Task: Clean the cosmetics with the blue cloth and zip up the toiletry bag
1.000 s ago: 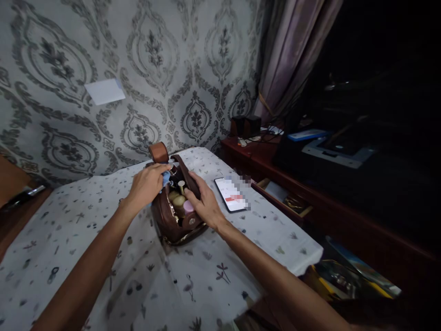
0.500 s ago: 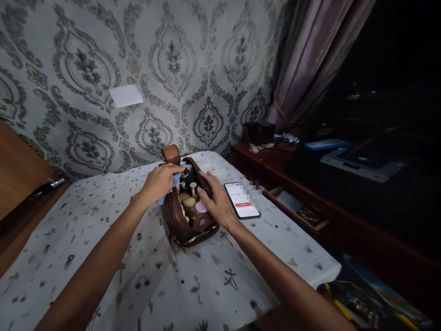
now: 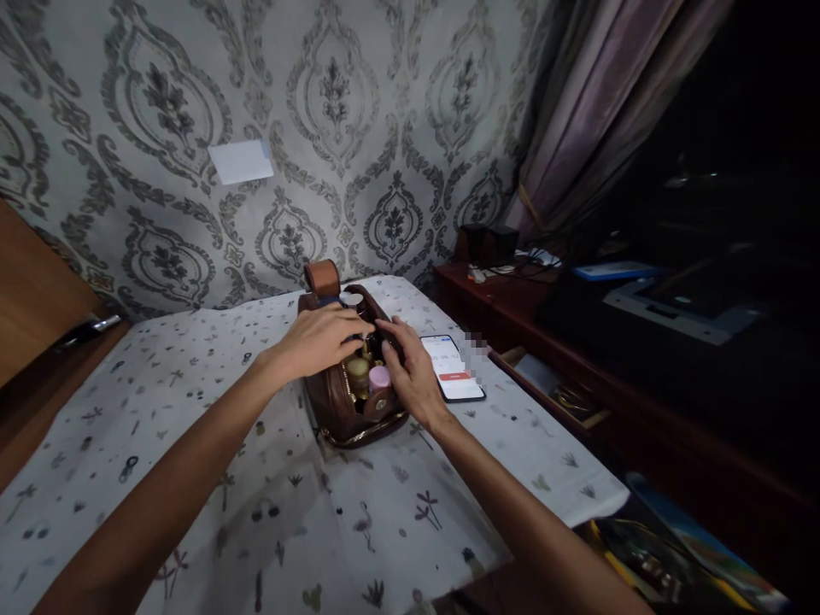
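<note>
A brown leather bag [image 3: 328,407] stands unzipped on the cloth-covered table, packed with small containers. Over its opening reaches my left hand [image 3: 320,337], palm down, thumb and fingers apart above the bottles; its fingertips are partly lost in shadow. My right hand [image 3: 413,371] holds the bag's right edge, with its thumb on the inner side. Near the front of the bag sit a pink-lidded container [image 3: 379,378] and an olive-green-lidded jar [image 3: 358,372]. A white-topped bottle [image 3: 352,301] stands towards the back, beside something blue [image 3: 330,301] tucked in by the strap [image 3: 322,278].
To the right of the bag lies a phone [image 3: 453,369] with its screen lit. An open drawer [image 3: 557,389] juts from the dark red desk [image 3: 477,295] along the table's right side. A patterned wall stands behind, and a wooden panel [image 3: 44,299] rises at the left.
My left hand has moved from the bag's left rim to over its middle and let go of the blue cloth. My right hand stays at the right edge. The view has shifted slightly.
</note>
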